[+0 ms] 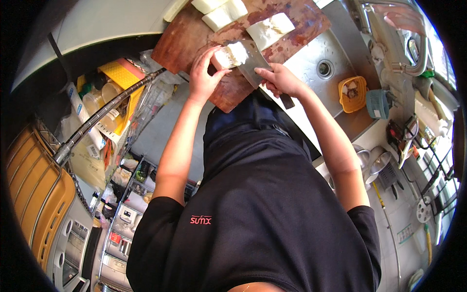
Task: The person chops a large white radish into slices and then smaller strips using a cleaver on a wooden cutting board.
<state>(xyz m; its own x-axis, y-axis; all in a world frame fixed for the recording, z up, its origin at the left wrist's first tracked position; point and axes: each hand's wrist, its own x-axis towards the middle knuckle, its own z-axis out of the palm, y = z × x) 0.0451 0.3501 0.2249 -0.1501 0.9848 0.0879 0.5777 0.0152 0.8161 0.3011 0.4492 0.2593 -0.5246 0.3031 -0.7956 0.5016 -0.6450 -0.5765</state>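
Observation:
My left hand (202, 73) grips a chunk of white-fleshed gourd (223, 59), fingers and thumb around its near left end. It looks like winter melon, with soft, ragged pith on its upper face. A broad-bladed cleaver (257, 60) is in my right hand (282, 80), the thumb pressed along the blade and the dark handle end sticking out below. The blade lies against the pith side of the chunk. Beneath both is a worn, stained wooden cutting board (175, 53). Farther up it lie another pithy gourd piece (259, 34) and smoother pale pieces (226, 15).
Right of the board is a steel sink (310, 47) with a drain (324, 69), a yellow basket (353, 104) holding scraps, and a blue basket (377, 104). At left stand a wire rack with a curved rail (116, 100), plastic tubs (111, 93) and an orange tray (40, 189).

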